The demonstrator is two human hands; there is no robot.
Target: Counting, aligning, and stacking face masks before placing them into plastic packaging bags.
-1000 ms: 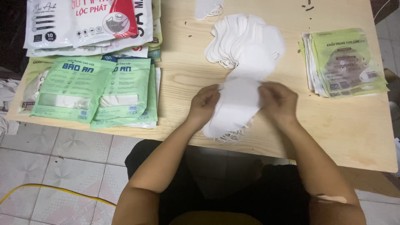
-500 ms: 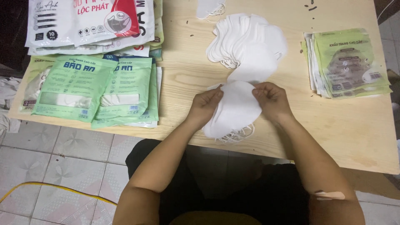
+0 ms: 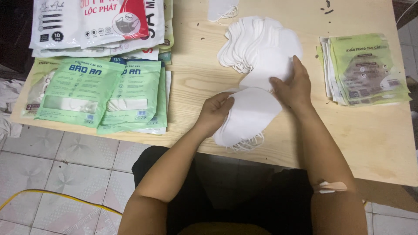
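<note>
1. The left hand (image 3: 216,109) is pinching the edge of a small stack of white face masks (image 3: 250,116) lying near the counter's (image 3: 383,143) front edge, its fingers clamped on the stack.
2. The right hand (image 3: 294,85), which half a second ago was also on that stack, is now reaching up to the fanned pile of masks (image 3: 261,45) behind it, its fingers closing on the nearest mask.
3. Green packets (image 3: 104,93) are lying at the left, and flat green pouches (image 3: 368,69) at the right.

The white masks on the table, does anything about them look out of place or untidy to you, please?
One white mask lies alone at the far table edge, apart from the fanned pile. The left hand holds a stack overhanging the near edge, ear loops dangling.
</note>
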